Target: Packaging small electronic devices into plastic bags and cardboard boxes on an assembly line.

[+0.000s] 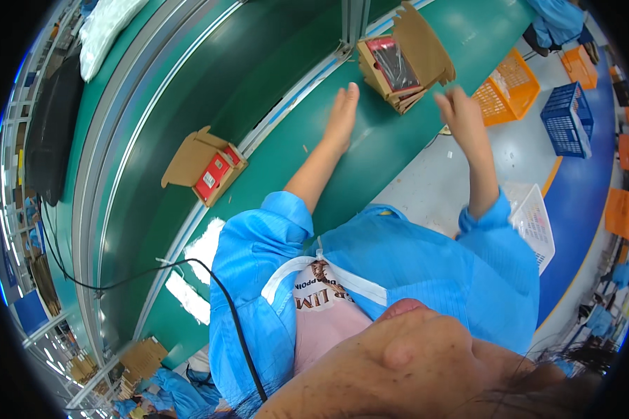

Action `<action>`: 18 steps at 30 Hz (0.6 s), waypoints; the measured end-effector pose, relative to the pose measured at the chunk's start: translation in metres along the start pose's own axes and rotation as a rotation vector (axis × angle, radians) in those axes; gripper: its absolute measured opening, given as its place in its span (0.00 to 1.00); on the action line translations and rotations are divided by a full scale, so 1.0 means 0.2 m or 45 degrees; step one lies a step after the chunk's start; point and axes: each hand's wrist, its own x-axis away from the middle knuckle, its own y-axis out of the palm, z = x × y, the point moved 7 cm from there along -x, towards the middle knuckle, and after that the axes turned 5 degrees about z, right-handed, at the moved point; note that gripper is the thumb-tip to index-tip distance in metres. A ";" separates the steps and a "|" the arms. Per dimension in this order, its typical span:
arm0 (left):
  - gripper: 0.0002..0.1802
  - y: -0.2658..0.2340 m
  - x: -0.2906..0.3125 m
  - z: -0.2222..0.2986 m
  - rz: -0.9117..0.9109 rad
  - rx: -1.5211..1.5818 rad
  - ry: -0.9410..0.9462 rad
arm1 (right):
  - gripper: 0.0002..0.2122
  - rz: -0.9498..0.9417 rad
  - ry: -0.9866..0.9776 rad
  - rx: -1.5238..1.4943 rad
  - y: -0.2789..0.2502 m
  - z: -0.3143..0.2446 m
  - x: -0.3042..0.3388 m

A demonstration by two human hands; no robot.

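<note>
On the green work surface, an open cardboard box [435, 54] stands beyond my hands with its lid raised. A red and dark flat package [393, 64], which looks glossy, lies in it. My left hand [342, 117] is to the left of the box and apart from it, palm turned inward, fingers stretched out, nothing in it. My right hand [463, 115] is just right of the box's near corner, fingers half curled and slightly blurred. I cannot make out anything in it or whether it touches the cardboard.
Left, a second open cardboard box [189, 157] holding a red packet [215, 176] sits by the metal rail [258, 133]. An orange basket [507, 89], a blue basket [566, 119] and a white basket [534, 223] stand right of the table. A black cable [223, 293] hangs at lower left.
</note>
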 end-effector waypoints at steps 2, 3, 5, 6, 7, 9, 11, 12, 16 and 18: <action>0.61 0.13 -0.03 0.01 -0.050 0.017 -0.105 | 0.16 -0.181 0.154 0.085 -0.01 0.14 0.13; 0.55 0.18 -0.07 -0.02 -0.039 0.082 -0.161 | 0.16 -0.246 0.354 0.024 -0.02 0.22 0.17; 0.54 0.24 -0.13 -0.03 -0.049 0.135 -0.210 | 0.17 -0.297 0.561 -0.042 0.04 0.41 0.15; 0.53 0.28 -0.16 -0.04 -0.055 0.184 -0.266 | 0.17 -0.111 0.581 -0.328 0.14 0.55 0.07; 0.51 0.30 -0.20 -0.07 -0.094 0.246 -0.263 | 0.18 0.070 0.583 -0.607 0.21 0.66 -0.02; 0.51 0.35 -0.21 -0.08 -0.093 0.291 -0.293 | 0.20 0.008 0.697 -1.107 0.40 0.73 -0.20; 0.52 0.35 -0.22 -0.13 -0.091 0.357 -0.331 | 0.22 -0.110 0.793 -1.610 0.60 0.71 -0.25; 0.51 0.35 -0.22 -0.13 -0.072 0.367 -0.333 | 0.25 -0.194 0.744 -1.674 0.70 0.66 -0.25; 0.57 0.28 -0.14 -0.03 -0.181 0.390 -0.228 | 0.29 -0.503 0.659 -1.693 0.91 0.45 -0.13; 0.53 0.09 -0.12 -0.06 -0.065 0.454 -0.218 | 0.28 -0.531 0.639 -1.523 0.79 0.05 -0.06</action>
